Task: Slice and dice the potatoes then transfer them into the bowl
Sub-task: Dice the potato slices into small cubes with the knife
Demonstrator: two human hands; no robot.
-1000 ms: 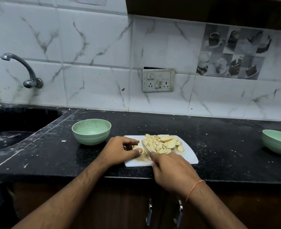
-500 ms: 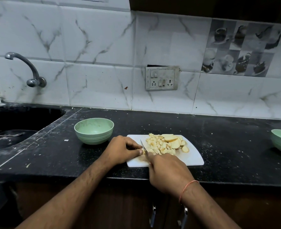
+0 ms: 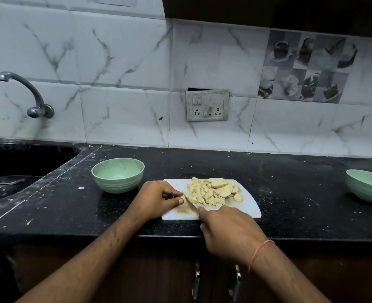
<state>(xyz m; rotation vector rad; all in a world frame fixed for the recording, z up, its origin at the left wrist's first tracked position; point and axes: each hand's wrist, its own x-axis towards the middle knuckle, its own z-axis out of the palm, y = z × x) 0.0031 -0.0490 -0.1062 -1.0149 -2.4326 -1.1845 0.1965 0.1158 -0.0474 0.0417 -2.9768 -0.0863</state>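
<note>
A white cutting board point(image 3: 247, 207) lies on the black counter near its front edge. On it sits a pile of diced potato point(image 3: 204, 194), with a few larger potato slices point(image 3: 223, 188) at the pile's right. My right hand point(image 3: 228, 231) grips a knife point(image 3: 190, 203) whose blade points up-left over the board's left part. My left hand point(image 3: 156, 199) rests on the board's left end with curled fingers, thumb tip right beside the blade; what it holds under the fingers is hidden. An empty green bowl point(image 3: 117, 174) stands just left of the board.
A second green bowl point(image 3: 367, 185) sits at the counter's far right. A dark sink point(image 3: 10, 171) with a tap point(image 3: 31, 95) lies to the left. A switch and socket plate point(image 3: 207, 105) is on the tiled wall behind. Cabinet handles point(image 3: 215, 281) are below the counter edge.
The knife blade shifted slightly left toward my left thumb. Both hands stay over the board's left part; the view has moved a little.
</note>
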